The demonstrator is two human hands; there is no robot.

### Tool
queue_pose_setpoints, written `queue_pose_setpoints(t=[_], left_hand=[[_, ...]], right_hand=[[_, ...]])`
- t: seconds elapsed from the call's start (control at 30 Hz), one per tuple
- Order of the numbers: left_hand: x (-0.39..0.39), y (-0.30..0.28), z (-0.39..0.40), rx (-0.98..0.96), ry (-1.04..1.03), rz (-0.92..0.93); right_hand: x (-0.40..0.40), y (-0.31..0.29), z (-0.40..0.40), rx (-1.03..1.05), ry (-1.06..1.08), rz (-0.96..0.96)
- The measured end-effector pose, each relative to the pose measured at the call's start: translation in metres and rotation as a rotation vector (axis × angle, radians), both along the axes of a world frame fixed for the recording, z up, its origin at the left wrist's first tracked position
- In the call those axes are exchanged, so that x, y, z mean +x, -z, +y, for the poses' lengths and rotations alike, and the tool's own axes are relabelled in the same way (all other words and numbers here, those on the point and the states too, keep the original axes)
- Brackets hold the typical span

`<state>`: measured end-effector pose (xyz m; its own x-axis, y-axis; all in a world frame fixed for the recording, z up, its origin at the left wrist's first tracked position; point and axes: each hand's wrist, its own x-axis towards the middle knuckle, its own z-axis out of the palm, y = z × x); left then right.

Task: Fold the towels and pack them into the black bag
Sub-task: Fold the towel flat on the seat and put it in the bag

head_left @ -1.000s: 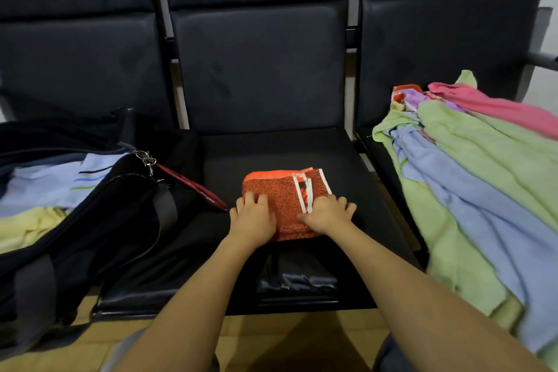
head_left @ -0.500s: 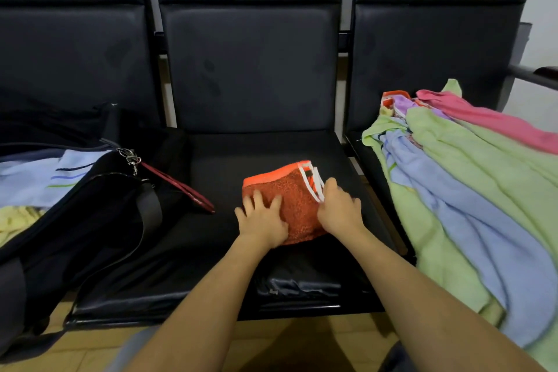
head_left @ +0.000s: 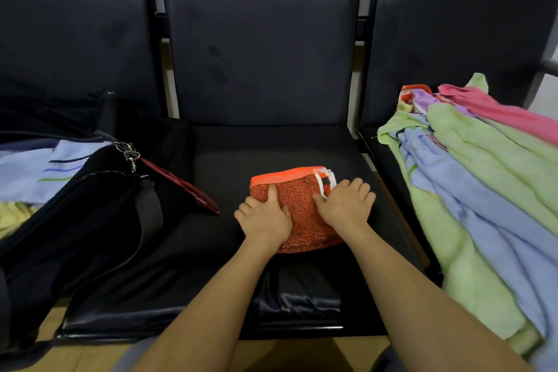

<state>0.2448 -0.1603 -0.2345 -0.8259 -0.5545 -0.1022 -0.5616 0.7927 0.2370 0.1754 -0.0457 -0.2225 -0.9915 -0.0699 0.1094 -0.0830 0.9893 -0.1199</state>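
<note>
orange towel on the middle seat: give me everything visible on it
The orange towel is a small folded bundle of speckled orange terry-like cloth, with a plain bright orange band along its far edge and white trim at the far right corner. It lies flat on the black middle seat, apart from the black bag and the towel pile. The left hand presses its left part, fingers fairly straight; the right hand rests on its right edge.

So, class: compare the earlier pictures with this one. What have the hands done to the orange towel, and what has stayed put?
The left hand slid to the orange towel's left edge; the right hand moved to its right edge. Both now press it flat. The towel stays folded on the middle seat; black bag and towel pile unchanged.
</note>
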Motion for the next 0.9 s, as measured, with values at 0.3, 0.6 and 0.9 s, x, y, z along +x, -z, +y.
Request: queue_pose_setpoints(t=[0.3, 0.6, 0.9], left_hand=[[0.006, -0.011, -0.014, 0.097, 0.094, 0.233], [0.042, -0.064, -0.056, -0.179, 0.026, 0.308], [0.103, -0.144, -0.163, -0.452, -0.012, 0.374]], right_hand=[[0.008, -0.013, -0.015, -0.293, -0.177, -0.047], [0.048, -0.080, -0.056, -0.436, -0.359, 0.114], [0.103, -0.146, -0.149, -0.607, -0.541, 0.130]])
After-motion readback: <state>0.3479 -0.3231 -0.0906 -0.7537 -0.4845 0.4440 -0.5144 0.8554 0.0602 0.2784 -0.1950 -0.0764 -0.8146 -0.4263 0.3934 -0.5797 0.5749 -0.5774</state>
